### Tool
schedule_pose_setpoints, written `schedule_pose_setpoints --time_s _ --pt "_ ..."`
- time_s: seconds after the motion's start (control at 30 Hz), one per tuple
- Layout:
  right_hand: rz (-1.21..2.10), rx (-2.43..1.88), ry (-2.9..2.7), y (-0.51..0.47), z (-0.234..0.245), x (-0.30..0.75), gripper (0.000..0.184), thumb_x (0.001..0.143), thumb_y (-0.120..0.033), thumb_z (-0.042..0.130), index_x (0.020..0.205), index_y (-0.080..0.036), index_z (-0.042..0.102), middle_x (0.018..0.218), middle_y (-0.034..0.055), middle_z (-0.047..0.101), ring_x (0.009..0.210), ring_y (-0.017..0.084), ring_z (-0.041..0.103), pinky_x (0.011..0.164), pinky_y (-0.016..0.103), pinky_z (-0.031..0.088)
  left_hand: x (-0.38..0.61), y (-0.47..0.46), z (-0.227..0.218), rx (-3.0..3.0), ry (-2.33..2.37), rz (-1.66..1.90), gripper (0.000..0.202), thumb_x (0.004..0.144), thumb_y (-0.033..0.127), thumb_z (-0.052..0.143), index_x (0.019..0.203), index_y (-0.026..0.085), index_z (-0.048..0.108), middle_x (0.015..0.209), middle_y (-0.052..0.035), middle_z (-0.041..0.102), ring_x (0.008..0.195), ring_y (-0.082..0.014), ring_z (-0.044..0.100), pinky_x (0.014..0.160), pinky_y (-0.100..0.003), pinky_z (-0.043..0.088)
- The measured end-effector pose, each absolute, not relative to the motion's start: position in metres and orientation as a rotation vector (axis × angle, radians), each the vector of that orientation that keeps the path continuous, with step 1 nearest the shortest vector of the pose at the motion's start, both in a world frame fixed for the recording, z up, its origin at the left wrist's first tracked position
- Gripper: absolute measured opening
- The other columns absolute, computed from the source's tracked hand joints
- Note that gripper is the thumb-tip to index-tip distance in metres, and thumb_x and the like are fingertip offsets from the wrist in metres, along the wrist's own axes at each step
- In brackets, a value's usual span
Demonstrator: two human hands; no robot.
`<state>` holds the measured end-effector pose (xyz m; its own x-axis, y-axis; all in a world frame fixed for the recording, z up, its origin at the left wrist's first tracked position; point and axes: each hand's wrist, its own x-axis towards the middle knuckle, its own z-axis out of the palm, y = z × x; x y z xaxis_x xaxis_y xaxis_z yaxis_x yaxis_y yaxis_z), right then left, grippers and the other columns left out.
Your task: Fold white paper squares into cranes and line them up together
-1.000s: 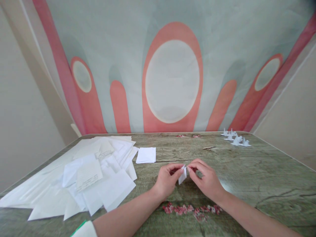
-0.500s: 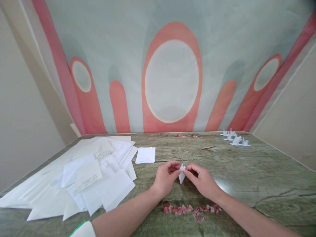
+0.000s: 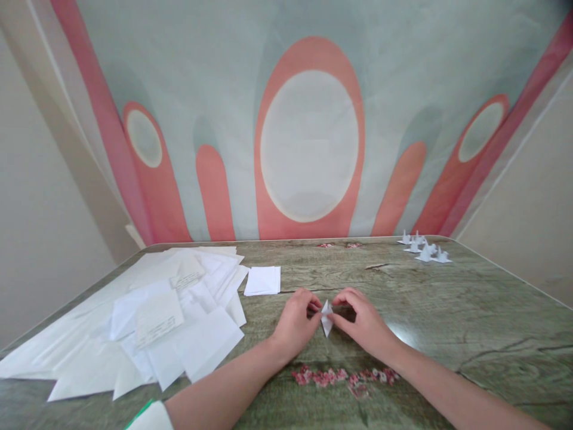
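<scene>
Both hands are low over the table [image 3: 470, 310], meeting at the centre just in front of the person. The left hand [image 3: 296, 319] comes in from the left with its fingers curled and its thumb and fingertips pinching the left edge of a small folded paper piece [image 3: 326, 316]. The right hand [image 3: 363, 322] mirrors it and pinches the right edge, knuckles up. The paper piece is white and pointed at the bottom, held between the two hands with its tip at or just above the tabletop; cannot tell if it touches. The hands are close together, apart only by the paper. Both forearms are bare, and a white sleeve [image 3: 150, 416] with a green edge shows at the bottom left. A loose pile of white sheets [image 3: 156, 322] covers the left part of the table, some overlapping, one or two with faint writing. A small stack of square papers [image 3: 263, 280] lies just right of the pile, near the left hand but not touching it. A group of small folded paper figures [image 3: 423, 248] stands at the far right corner, well apart from the hands. A pink flower print [image 3: 340, 376] on the table surface sits under the wrists. A backdrop [image 3: 308, 137] with pink arches and pale ovals hangs behind the table.
</scene>
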<state>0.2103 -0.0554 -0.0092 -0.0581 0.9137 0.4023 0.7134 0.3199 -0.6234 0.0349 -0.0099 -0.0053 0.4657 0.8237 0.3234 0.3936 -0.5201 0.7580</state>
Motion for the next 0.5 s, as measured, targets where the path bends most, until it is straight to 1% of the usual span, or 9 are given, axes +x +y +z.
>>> schedule_pose_setpoints --time_s 0.07,0.17,0.27,0.37,0.5 --pt "0.316 -1.368 -1.92 -0.058 -0.006 0.21 0.01 0.077 -0.028 0.063 0.084 -0.021 0.061 0.089 0.004 0.059 0.088 0.02 0.052 0.076 0.033 0.042 0.034 -0.011 -0.004 2.203 0.991 0.9 0.015 0.069 0.006 0.057 0.077 0.017 0.059 0.081 -0.0011 0.057 0.076 -0.0144 0.055 0.071 -0.026 0.045" --pt "0.295 -1.341 -2.026 -0.06 -0.005 0.209 0.007 0.08 -0.026 0.061 0.083 -0.022 0.065 0.085 0.0034 0.059 0.085 0.02 0.052 0.076 0.033 0.041 0.033 -0.013 0.001 2.314 0.959 0.836 0.016 0.073 0.007 0.054 0.079 0.019 0.064 0.084 -0.0016 0.061 0.083 -0.0159 0.056 0.077 -0.027 0.043" --pt "0.282 -1.361 -2.077 -0.06 -0.007 0.209 0.009 0.082 -0.027 0.058 0.082 -0.022 0.066 0.081 0.003 0.06 0.081 0.019 0.052 0.073 0.033 0.041 0.03 -0.015 0.008 2.458 0.891 0.72 0.018 0.078 0.012 0.053 0.086 0.021 0.067 0.087 -0.0015 0.064 0.087 -0.0172 0.056 0.082 -0.028 0.042" --pt "0.281 -1.374 -2.108 -0.06 -0.007 0.211 0.012 0.084 -0.027 0.056 0.084 -0.023 0.067 0.081 0.003 0.061 0.08 0.018 0.054 0.074 0.033 0.041 0.025 -0.017 0.018 2.64 0.776 0.58 0.021 0.081 0.015 0.052 0.094 0.023 0.066 0.092 -0.0023 0.066 0.091 -0.0188 0.056 0.085 -0.03 0.04" --pt "0.259 -1.381 -2.224 -0.06 0.001 0.214 0.016 0.086 -0.024 0.052 0.085 -0.023 0.068 0.082 0.0034 0.062 0.08 0.019 0.055 0.075 0.033 0.041 0.021 -0.019 0.025 2.856 0.694 0.453 0.016 0.084 0.021 0.053 0.095 0.02 0.065 0.092 -0.0053 0.067 0.092 -0.0223 0.056 0.086 -0.035 0.039"
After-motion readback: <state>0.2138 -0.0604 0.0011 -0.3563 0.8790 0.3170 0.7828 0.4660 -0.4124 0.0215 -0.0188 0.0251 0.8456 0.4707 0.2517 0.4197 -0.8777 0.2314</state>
